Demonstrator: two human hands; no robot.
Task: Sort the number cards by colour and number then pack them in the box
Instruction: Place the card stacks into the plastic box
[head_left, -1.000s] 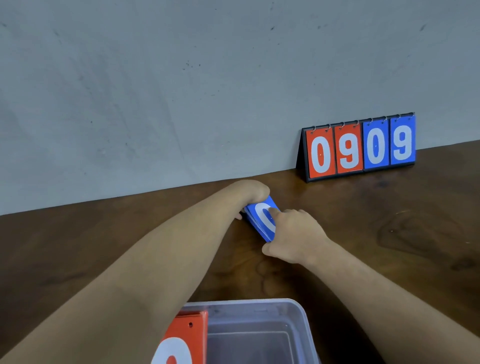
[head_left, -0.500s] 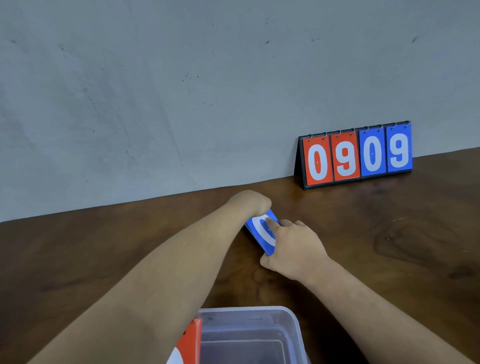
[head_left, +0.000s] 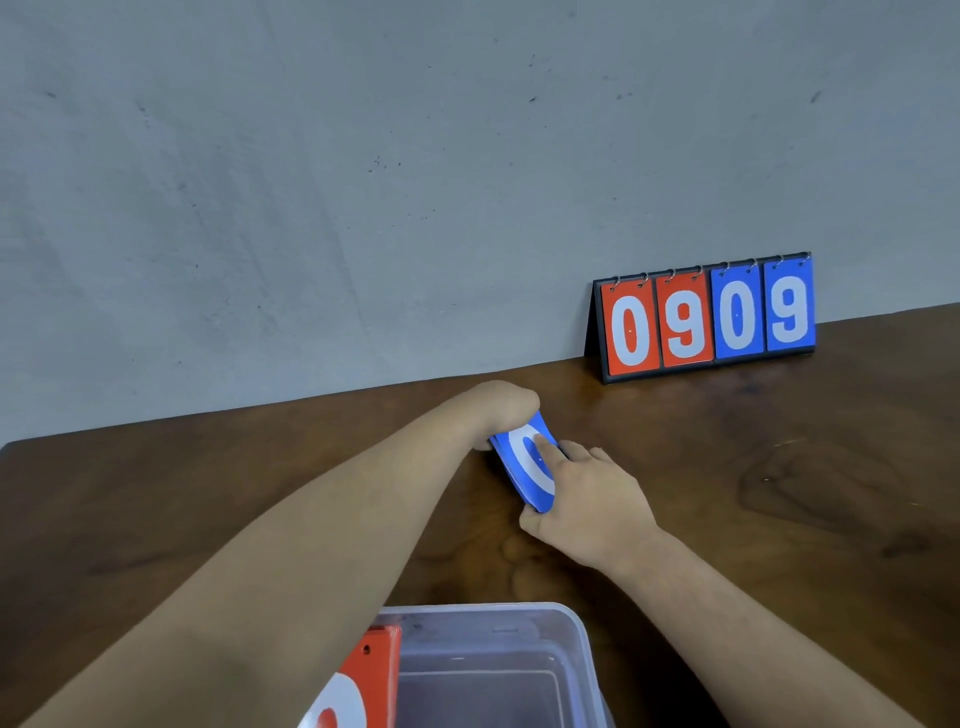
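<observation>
In the head view, the left forearm runs from the lower left up to mid-frame, where the left hand (head_left: 501, 408) curls over the far end of a stack of blue number cards (head_left: 511, 470) tilted on the brown table (head_left: 779, 493). The right hand (head_left: 589, 501) comes in from the lower right and grasps the stack's near end, index finger on the white 0 and thumb under the corner. At the bottom centre, a clear plastic box (head_left: 577, 626) holds red cards (head_left: 373, 670). A flip scoreboard (head_left: 706, 318) reading 0909 stands at the right against the grey wall (head_left: 363, 156).
</observation>
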